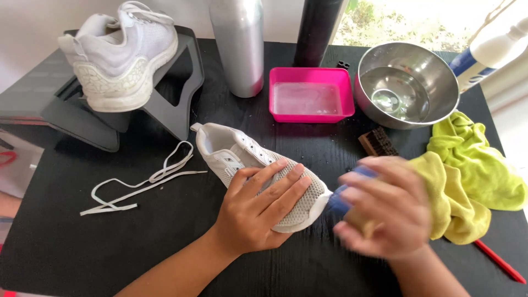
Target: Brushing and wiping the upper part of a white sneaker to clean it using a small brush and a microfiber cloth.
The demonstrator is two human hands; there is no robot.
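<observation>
1. Head view: the left hand (258,206) presses flat on the toe of the white mesh shoe (264,173), which lies on the black surface (165,242). The right hand (385,206), blurred, is clamped on a blue-and-tan sponge (344,201) at the toe tip.
2. Judgement: firm downward pressure keeps the shoe from sliding; short, light strokes suit the open mesh.
3. The mesh looks soft and woven, the sole smooth rubber. Nearby: a loose flat lace (137,181), a glossy pink tray (311,93), a steel bowl (407,82), a crumpled yellow cloth (473,170).

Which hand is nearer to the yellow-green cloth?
Right. The right hand, blurred and gripping a blue-and-tan object, overlaps the yellow-green cloth at its left edge. The left hand rests on the white sneaker, farther left.
</observation>
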